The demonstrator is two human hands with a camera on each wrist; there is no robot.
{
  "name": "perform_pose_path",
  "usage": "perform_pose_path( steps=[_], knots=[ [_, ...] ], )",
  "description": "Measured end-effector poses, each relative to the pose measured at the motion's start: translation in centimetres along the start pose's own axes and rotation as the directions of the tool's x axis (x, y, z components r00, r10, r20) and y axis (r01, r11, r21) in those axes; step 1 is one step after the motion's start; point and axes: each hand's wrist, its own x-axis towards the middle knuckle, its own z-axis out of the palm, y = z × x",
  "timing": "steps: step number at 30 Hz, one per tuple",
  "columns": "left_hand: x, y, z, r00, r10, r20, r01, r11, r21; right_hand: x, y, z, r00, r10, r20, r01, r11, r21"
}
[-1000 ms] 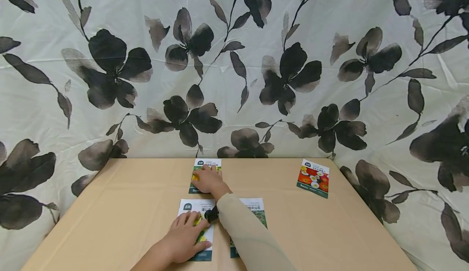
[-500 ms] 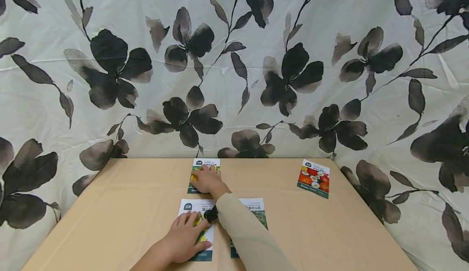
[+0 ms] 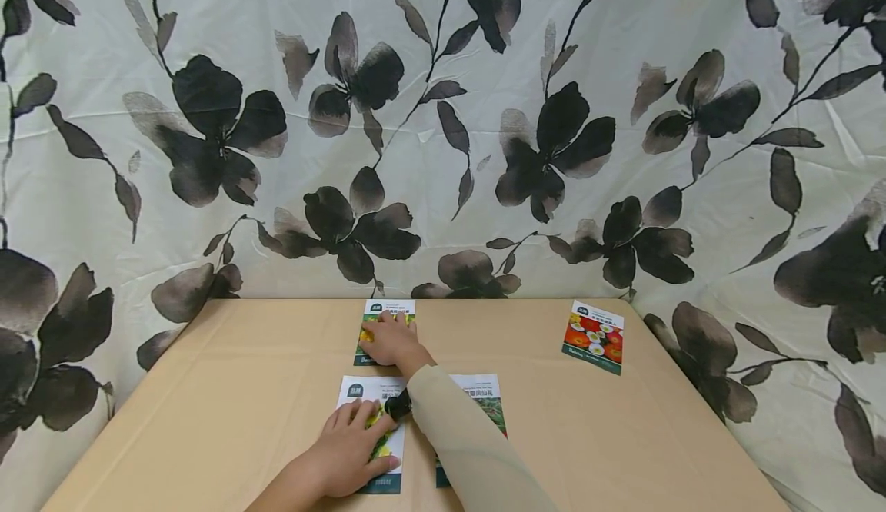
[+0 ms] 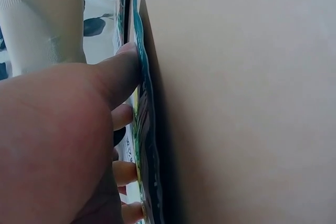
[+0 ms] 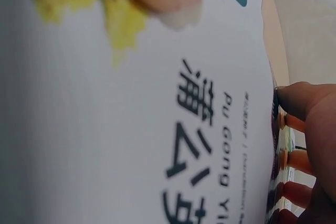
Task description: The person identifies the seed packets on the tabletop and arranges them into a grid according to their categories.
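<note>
the table point(image 3: 173, 420) is open along its left side up to the far edge, where a floral cloth point(image 3: 443, 151) closes it off. in the middle the left hand point(image 3: 349, 450) and right hand point(image 3: 393, 340) stand in the way, and the cream sleeve point(image 3: 471, 443) crosses over the near right packet point(image 3: 487, 392). right of it, 1 red packet point(image 3: 593, 337) interrupts the free room.

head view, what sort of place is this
Probably an indoor tabletop set up for handling packets, though the room itself is hidden. A tan table stands before a pale cloth backdrop printed with dark flowers, and four picture packets lie on the table.
</note>
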Motion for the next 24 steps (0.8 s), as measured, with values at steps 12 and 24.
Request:
perform_pose_path(
  steps=[12,24],
  knots=[
    [-0.1,-0.1,0.2,0.999,0.016,-0.031,-0.016,1.000,0.010,-0.2,-0.3,-0.3,1.000,0.016,-0.002,-0.016,0.998,-0.057],
    [-0.4,0.4,0.9,0.999,-0.008,-0.039,0.008,1.000,0.004,-1.1,-0.4,-0.3,1.000,0.026,-0.002,-0.026,0.998,-0.059]
  ],
)
